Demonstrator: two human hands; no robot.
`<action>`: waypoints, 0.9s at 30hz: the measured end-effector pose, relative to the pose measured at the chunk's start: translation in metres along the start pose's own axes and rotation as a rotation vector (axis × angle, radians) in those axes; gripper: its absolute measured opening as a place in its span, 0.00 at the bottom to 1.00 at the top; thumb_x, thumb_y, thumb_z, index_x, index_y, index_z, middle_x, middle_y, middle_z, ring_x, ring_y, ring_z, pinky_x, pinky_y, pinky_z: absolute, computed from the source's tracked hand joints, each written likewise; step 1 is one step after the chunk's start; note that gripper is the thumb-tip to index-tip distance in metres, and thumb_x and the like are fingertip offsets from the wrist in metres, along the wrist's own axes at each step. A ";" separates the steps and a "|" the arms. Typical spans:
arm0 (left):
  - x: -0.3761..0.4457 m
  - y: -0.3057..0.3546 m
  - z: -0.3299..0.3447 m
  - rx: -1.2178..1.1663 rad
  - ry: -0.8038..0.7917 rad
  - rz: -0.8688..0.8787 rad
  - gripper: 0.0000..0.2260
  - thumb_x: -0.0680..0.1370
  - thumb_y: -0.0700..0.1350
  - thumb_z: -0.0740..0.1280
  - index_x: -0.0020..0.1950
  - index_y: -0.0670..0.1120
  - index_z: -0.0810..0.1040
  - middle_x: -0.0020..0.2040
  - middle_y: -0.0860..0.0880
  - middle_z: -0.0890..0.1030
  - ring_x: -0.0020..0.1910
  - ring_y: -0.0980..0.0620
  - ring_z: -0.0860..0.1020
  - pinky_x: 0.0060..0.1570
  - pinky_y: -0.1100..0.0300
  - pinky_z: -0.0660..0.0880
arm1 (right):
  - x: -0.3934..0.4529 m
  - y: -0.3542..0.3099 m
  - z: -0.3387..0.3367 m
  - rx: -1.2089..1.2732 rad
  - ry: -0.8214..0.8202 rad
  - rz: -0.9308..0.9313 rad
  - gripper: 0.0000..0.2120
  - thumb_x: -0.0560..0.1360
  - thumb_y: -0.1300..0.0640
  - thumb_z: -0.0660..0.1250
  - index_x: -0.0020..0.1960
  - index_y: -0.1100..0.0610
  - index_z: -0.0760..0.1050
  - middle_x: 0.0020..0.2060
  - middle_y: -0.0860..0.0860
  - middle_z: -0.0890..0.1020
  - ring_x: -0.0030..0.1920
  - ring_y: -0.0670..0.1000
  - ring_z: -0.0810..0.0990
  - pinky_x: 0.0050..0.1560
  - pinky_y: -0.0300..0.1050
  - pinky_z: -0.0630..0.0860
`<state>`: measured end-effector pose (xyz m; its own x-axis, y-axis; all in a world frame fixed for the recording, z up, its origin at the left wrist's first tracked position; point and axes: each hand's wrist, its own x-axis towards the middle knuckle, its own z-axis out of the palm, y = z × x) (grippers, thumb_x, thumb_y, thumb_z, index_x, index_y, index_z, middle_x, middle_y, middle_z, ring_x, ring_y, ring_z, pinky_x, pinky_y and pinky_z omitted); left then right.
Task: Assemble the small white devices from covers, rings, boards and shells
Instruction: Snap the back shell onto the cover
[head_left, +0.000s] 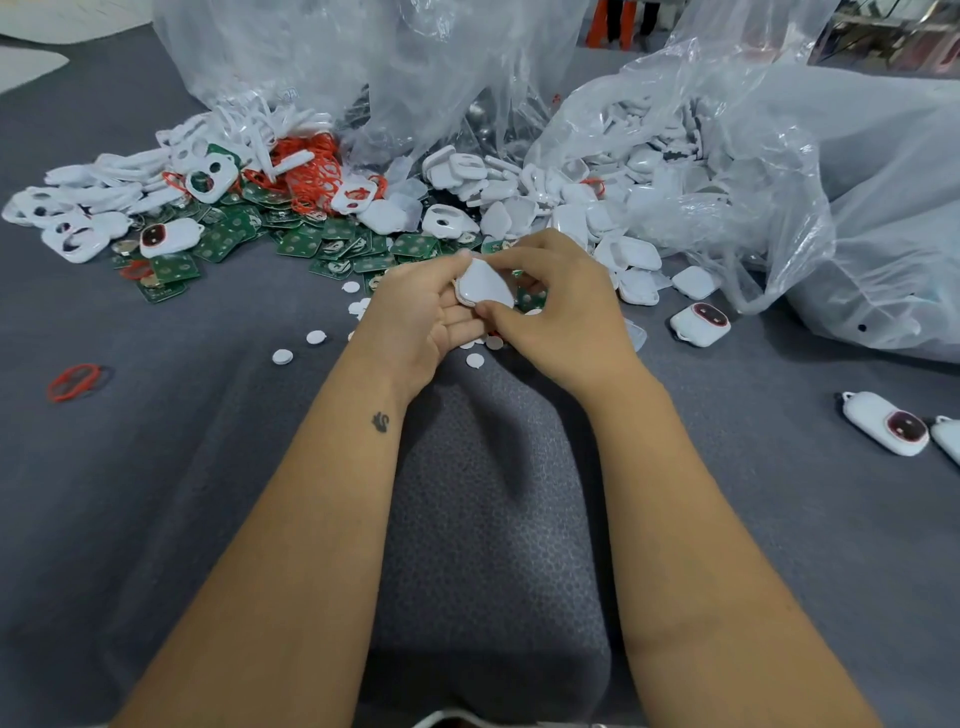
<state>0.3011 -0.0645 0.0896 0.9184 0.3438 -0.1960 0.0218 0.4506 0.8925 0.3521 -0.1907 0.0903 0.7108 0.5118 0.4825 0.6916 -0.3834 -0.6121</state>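
- Fingers (470, 325) of the left hand (415, 322) curl up from beneath a small white rounded plastic shell (483, 288), cradling it, with the thumb laid on its upper edge.
- Right hand (558, 306) comes in from the other side, its fingers bent over the shell's top and its thumb pinching the lower rim.
- Both bare forearms reach forward and converge, so the shell sits held between the two hands just above the grey textured table (182, 493).
- Behind the hands lies a scatter of flat green square circuit boards (311, 241), partly covered by thin red rubbery rings (311, 171) and white plastic covers with round holes (78, 228).
- Smooth white shells (571, 208) spill from a crinkled clear plastic bag (753, 171) at the right.
- Small white round discs (282, 356) dot the table near the left wrist.
- Two finished white devices with dark red windows (698, 323) (885, 430) lie at the right, well apart.
- One loose red ring (75, 383) lies alone at the far left.
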 end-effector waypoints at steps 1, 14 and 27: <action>0.000 -0.002 -0.001 0.045 -0.025 0.037 0.09 0.81 0.39 0.61 0.56 0.37 0.79 0.44 0.41 0.84 0.41 0.47 0.83 0.43 0.56 0.82 | 0.000 0.000 0.000 -0.002 -0.005 0.001 0.16 0.69 0.60 0.74 0.56 0.55 0.82 0.48 0.51 0.78 0.48 0.49 0.76 0.50 0.41 0.74; -0.002 -0.005 0.001 0.024 -0.028 0.125 0.10 0.82 0.36 0.59 0.59 0.36 0.77 0.40 0.46 0.85 0.35 0.53 0.83 0.39 0.62 0.80 | 0.000 0.002 0.003 0.088 0.014 0.043 0.17 0.71 0.59 0.74 0.60 0.55 0.81 0.49 0.48 0.76 0.44 0.43 0.73 0.48 0.39 0.74; -0.003 -0.005 0.001 -0.058 -0.081 0.187 0.13 0.83 0.39 0.58 0.64 0.35 0.75 0.53 0.39 0.82 0.52 0.46 0.82 0.58 0.55 0.78 | 0.002 -0.003 0.001 0.785 -0.048 0.411 0.14 0.78 0.60 0.67 0.64 0.56 0.74 0.31 0.51 0.78 0.27 0.46 0.76 0.23 0.35 0.67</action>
<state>0.2989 -0.0679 0.0860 0.9331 0.3595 0.0066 -0.1730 0.4327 0.8848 0.3510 -0.1879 0.0921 0.8651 0.4885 0.1140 0.0829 0.0848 -0.9929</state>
